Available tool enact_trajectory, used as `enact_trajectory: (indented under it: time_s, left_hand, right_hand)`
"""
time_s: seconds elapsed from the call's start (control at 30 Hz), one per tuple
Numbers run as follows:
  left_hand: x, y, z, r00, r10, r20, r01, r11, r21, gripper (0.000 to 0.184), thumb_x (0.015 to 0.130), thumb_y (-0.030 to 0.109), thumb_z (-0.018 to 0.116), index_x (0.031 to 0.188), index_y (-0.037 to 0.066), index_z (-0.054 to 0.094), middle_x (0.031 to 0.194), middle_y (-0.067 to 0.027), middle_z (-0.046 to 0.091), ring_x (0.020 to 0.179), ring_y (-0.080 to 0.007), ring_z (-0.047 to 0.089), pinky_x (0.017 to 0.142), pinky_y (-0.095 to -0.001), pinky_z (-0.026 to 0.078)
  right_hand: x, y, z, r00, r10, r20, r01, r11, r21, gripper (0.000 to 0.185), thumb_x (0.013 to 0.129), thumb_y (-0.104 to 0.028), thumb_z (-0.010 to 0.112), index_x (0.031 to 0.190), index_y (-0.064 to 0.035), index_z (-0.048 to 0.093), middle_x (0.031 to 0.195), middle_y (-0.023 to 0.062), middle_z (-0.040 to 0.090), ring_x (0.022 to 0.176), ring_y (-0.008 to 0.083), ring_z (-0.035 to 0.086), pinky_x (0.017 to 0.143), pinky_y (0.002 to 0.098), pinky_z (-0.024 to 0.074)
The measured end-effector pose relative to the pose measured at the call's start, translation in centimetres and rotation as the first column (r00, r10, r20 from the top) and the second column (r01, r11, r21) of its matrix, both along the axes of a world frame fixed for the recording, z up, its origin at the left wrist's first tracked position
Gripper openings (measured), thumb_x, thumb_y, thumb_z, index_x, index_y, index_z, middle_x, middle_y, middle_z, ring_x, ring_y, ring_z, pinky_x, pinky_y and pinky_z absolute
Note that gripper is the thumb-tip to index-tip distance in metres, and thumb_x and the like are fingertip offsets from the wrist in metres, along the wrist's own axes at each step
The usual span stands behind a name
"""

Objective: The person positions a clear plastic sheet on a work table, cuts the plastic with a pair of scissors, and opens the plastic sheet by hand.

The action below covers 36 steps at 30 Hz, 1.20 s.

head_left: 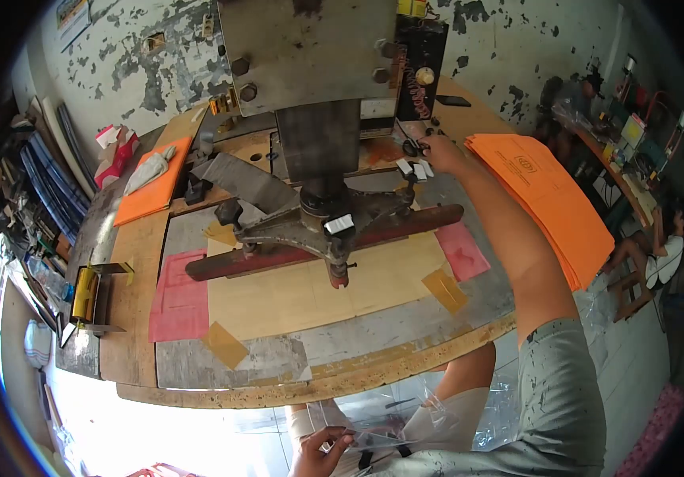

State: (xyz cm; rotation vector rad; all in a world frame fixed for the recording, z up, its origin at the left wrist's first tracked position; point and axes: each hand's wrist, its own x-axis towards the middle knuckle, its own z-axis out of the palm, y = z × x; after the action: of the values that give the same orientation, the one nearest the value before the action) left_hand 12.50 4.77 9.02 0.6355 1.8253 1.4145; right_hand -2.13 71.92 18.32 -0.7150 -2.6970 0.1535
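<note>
My right hand (440,153) reaches far across the table, its fingers closed at the dark handles of a pair of scissors (412,148). Small white blocks (417,168) lie just below that hand. Down at my lap, my left hand (322,452) pinches a sheet of clear plastic (385,436) that spreads over my legs. Between the hands stands a heavy press (318,151) with a long dark red bar (389,241). Beneath the bar lies a cream sheet (310,298), with pink pieces (180,298) at its ends and tan tape (225,345) near its front corners.
A stack of orange printed sheets (540,199) lies beside my right forearm. At the left are an orange pad (155,191) with a grey cloth (151,169) and a gold foil roll (85,293). Other people (668,250) sit at the far right.
</note>
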Motion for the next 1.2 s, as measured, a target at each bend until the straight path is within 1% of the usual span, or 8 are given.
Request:
enact_trajectory:
  time_s: [0.23, 0.53, 0.63, 0.7, 0.77, 0.83, 0.97, 1.2]
  left_hand:
    - [-1.1, 1.5, -0.6, 1.000, -0.021, 0.024, 0.022, 0.998, -0.057, 0.020, 0.099, 0.017, 0.070, 0.110, 0.000, 0.072, 0.094, -0.0080, 0.076, 0.084, -0.0133, 0.068, 0.075, -0.0299, 0.051]
    - [-1.0, 2.5, -1.3, 0.999, -0.012, -0.042, 0.011, 0.999, -0.030, 0.021, 0.099, 0.016, 0.070, 0.110, -0.001, 0.072, 0.089, -0.0079, 0.074, 0.078, -0.0132, 0.066, 0.072, -0.0293, 0.051]
    - [-0.9, 2.9, -0.7, 1.000, 0.001, 0.008, -0.001, 0.999, -0.041, 0.020, 0.099, 0.016, 0.070, 0.110, -0.001, 0.072, 0.088, -0.0080, 0.074, 0.078, -0.0127, 0.065, 0.072, -0.0286, 0.051]
    - [-0.6, 2.7, -1.5, 1.000, -0.017, -0.012, 0.017, 0.999, -0.043, 0.021, 0.099, 0.016, 0.071, 0.110, -0.001, 0.072, 0.088, -0.0077, 0.073, 0.078, -0.0120, 0.064, 0.072, -0.0289, 0.051]
    - [-0.7, 2.7, -1.7, 0.999, -0.034, -0.034, 0.032, 0.998, -0.052, 0.021, 0.099, 0.016, 0.071, 0.110, -0.001, 0.072, 0.088, -0.0075, 0.073, 0.079, -0.0118, 0.063, 0.072, -0.0291, 0.050]
    - [-0.7, 2.8, -1.5, 0.998, -0.049, -0.050, 0.046, 0.997, -0.069, 0.021, 0.099, 0.016, 0.071, 0.110, -0.001, 0.072, 0.089, -0.0074, 0.073, 0.079, -0.0118, 0.063, 0.073, -0.0294, 0.050]
    - [-0.4, 3.1, -1.1, 0.999, -0.025, -0.028, 0.023, 0.997, -0.074, 0.020, 0.099, 0.017, 0.071, 0.108, -0.001, 0.073, 0.091, -0.0080, 0.073, 0.079, -0.0125, 0.062, 0.073, -0.0304, 0.050]
    - [-0.4, 3.0, -0.7, 0.998, -0.029, -0.047, 0.026, 0.996, -0.082, 0.019, 0.098, 0.017, 0.072, 0.107, 0.001, 0.074, 0.094, -0.0099, 0.073, 0.080, -0.0139, 0.063, 0.074, -0.0317, 0.050]
  right_hand:
    - [-2.2, 3.5, -1.1, 0.995, -0.094, 0.045, 0.095, 0.995, -0.028, 0.015, 0.084, -0.011, 0.071, 0.093, -0.0005, 0.075, 0.095, 0.0206, 0.073, 0.092, 0.0382, 0.071, 0.083, 0.0463, 0.0548]
    - [-3.3, 6.1, 0.6, 0.988, -0.120, 0.100, 0.119, 0.993, 0.022, 0.017, 0.081, -0.017, 0.071, 0.083, -0.0018, 0.076, 0.087, 0.0222, 0.073, 0.083, 0.0389, 0.071, 0.078, 0.0448, 0.0557]
    - [-2.2, 7.8, 2.5, 0.958, -0.273, -0.092, 0.141, 0.723, -0.676, 0.019, 0.085, -0.014, 0.067, 0.096, -0.0024, 0.076, 0.091, 0.0248, 0.073, 0.087, 0.0422, 0.070, 0.082, 0.0456, 0.0553]
    - [-3.7, 9.6, -0.4, 0.680, -0.404, -0.612, -0.039, 0.813, -0.581, 0.025, 0.087, -0.013, 0.065, 0.109, -0.0033, 0.074, 0.107, 0.0260, 0.070, 0.096, 0.0424, 0.068, 0.087, 0.0457, 0.0544]
    - [-3.9, 9.8, -1.2, 0.632, -0.304, -0.713, 0.003, 0.921, -0.390, 0.031, 0.089, -0.013, 0.064, 0.119, -0.0053, 0.071, 0.123, 0.0259, 0.063, 0.105, 0.0422, 0.065, 0.091, 0.0456, 0.0533]
    - [-2.1, 7.1, -0.5, 0.917, -0.142, -0.373, 0.108, 0.988, -0.110, 0.038, 0.091, -0.014, 0.065, 0.128, -0.0086, 0.068, 0.138, 0.0246, 0.054, 0.113, 0.0416, 0.062, 0.095, 0.0453, 0.0520]
    - [-2.3, 1.3, -0.4, 0.937, -0.210, -0.278, 0.240, 0.968, 0.077, 0.038, 0.087, -0.024, 0.073, 0.122, -0.0093, 0.072, 0.120, 0.0223, 0.059, 0.121, 0.0401, 0.057, 0.103, 0.0472, 0.0494]
    - [-4.3, 2.5, -0.8, 0.977, -0.185, 0.108, 0.194, 0.978, -0.080, 0.048, 0.087, -0.036, 0.077, 0.121, -0.0028, 0.071, 0.120, 0.0242, 0.067, 0.109, 0.0387, 0.067, 0.092, 0.0471, 0.0557]
